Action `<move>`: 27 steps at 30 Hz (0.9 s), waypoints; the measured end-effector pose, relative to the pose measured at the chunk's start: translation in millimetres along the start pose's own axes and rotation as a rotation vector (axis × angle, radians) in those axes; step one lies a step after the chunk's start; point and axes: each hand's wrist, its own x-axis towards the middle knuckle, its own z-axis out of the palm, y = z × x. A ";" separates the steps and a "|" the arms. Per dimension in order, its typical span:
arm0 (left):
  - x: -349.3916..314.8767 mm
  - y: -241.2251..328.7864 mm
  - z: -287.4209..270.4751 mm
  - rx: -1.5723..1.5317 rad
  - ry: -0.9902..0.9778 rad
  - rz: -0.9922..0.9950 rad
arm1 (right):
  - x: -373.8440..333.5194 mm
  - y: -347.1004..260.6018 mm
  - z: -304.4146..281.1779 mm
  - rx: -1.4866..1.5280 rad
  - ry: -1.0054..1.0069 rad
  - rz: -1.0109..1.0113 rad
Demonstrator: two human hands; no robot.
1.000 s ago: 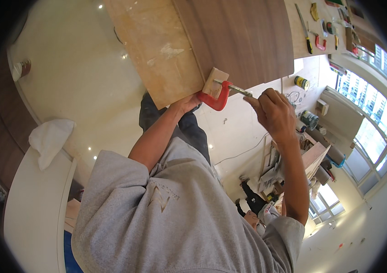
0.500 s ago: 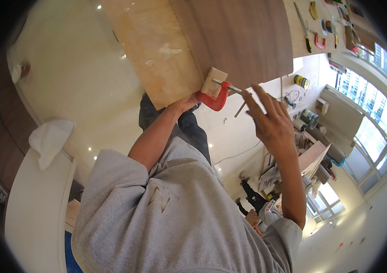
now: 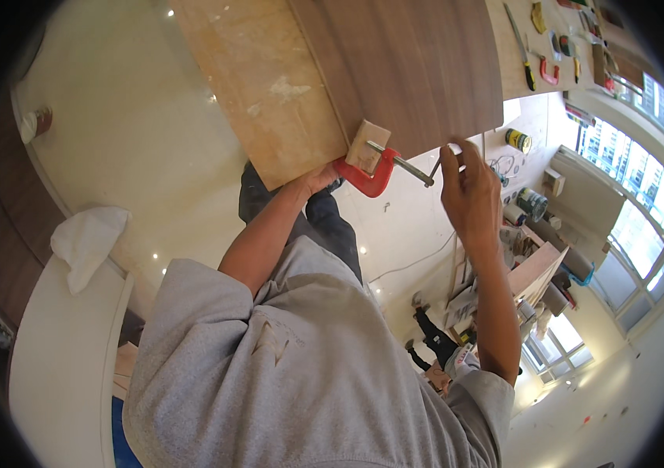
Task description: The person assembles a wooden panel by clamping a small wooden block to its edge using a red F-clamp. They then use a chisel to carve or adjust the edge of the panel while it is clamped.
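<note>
A red C-clamp (image 3: 372,183) sits at the near edge of a brown wood panel (image 3: 410,70). Its screw end bears on a small pale wood block (image 3: 368,148), which lies at the corner where the panel meets a lighter plywood sheet (image 3: 269,101). My left hand (image 3: 319,179) grips the clamp frame from the left; its fingertips are hidden by the clamp and the board's edge. With thumb and fingers pinched, my right hand (image 3: 470,183) holds the end of the clamp's thin turning bar (image 3: 436,166), to the right of the block.
On the bench at the upper right lie a long tool with a black-and-yellow handle (image 3: 529,76) and another red clamp (image 3: 550,72). A yellow can (image 3: 518,141) stands on the floor beyond my right hand. A person (image 3: 441,343) is farther off, lower right. White cloth (image 3: 90,243) hangs over a pale panel at left.
My right hand has gone from spread fingers beside the clamp to a pinch on its turning bar. The bar has swung from pointing down to pointing up. My left hand stays put.
</note>
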 end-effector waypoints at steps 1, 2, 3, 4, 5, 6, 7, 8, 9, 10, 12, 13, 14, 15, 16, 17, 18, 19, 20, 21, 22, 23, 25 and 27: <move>-0.5 -0.4 -1.2 0.008 0.015 0.005 | -6.3 -1.4 -2.5 -0.153 0.033 -0.117; -0.1 -0.1 -2.4 0.006 0.019 0.009 | -9.0 0.5 -5.5 -0.151 0.030 -0.122; 0.6 -0.1 -1.9 0.003 0.001 0.002 | -12.0 5.1 -10.4 -0.215 -0.003 -0.339; 0.6 -0.2 -1.7 0.001 -0.017 -0.004 | -14.1 7.7 -13.0 -0.278 -0.036 -0.556; -0.5 0.5 -2.3 0.000 -0.016 -0.005 | -16.9 10.1 -10.0 -0.321 -0.060 -0.543; -0.4 1.7 -1.5 -0.001 -0.024 -0.013 | -16.2 13.3 -8.1 -0.324 -0.059 -0.540; -0.1 2.3 -0.4 -0.002 -0.032 -0.020 | -13.5 16.5 -6.1 -0.313 -0.043 -0.557; -0.1 2.0 1.3 -0.001 -0.035 -0.023 | -11.7 18.3 -5.5 -0.302 -0.027 -0.575; -1.3 0.9 -0.1 -0.025 -0.039 -0.026 | -11.7 16.8 -4.1 -0.300 -0.028 -0.576; -2.1 0.2 -1.3 -0.049 -0.043 -0.029 | -11.9 12.8 -1.7 -0.331 -0.101 -0.437; 0.6 -1.5 -2.0 -0.065 -0.021 -0.024 | -12.1 2.9 4.5 -0.358 -0.172 -0.296; 2.2 -2.4 -2.1 -0.082 -0.001 -0.020 | -11.6 -3.2 8.5 -0.075 -0.329 0.033; 3.1 -2.9 -2.5 -0.079 -0.002 -0.022 | -10.6 -5.4 10.5 0.215 -0.474 0.363; 2.2 -3.7 -3.8 -0.108 0.002 -0.015 | -9.0 -7.0 14.2 0.412 -0.586 0.506; 1.6 -4.4 -5.0 -0.138 0.005 -0.008 | -7.9 -8.5 10.4 0.408 -0.589 0.506; 1.2 -5.2 -6.0 -0.142 0.006 -0.007 | -6.7 -11.6 2.5 0.334 -0.594 0.482; 1.4 -5.1 -5.6 -0.146 -0.017 -0.004 | -7.0 -13.3 -4.5 0.266 -0.597 0.455; 1.6 -5.1 -5.4 -0.150 -0.039 0.000 | -12.7 -8.9 -6.8 0.266 -0.598 0.454; 1.8 -4.5 -5.7 -0.150 -0.038 0.002 | -21.0 -2.3 -8.5 0.010 -0.344 0.122; 2.1 -3.3 -6.5 -0.134 -0.040 0.000 | -24.8 -0.5 -10.8 -0.239 -0.080 -0.207; 1.8 -2.4 -7.4 -0.118 -0.041 -0.002 | -24.0 0.2 -14.6 -0.238 -0.080 -0.209; 0.8 -2.2 -8.5 -0.117 -0.039 0.001 | -22.1 -1.0 -20.4 -0.214 -0.065 -0.363; 1.5 -1.8 -3.1 -0.096 -0.050 0.001 | -19.2 -1.3 -21.1 -0.264 -0.024 -0.586; -2.2 0.8 6.6 -0.068 -0.026 -0.014 | -17.8 5.5 -7.2 -0.292 -0.013 -0.605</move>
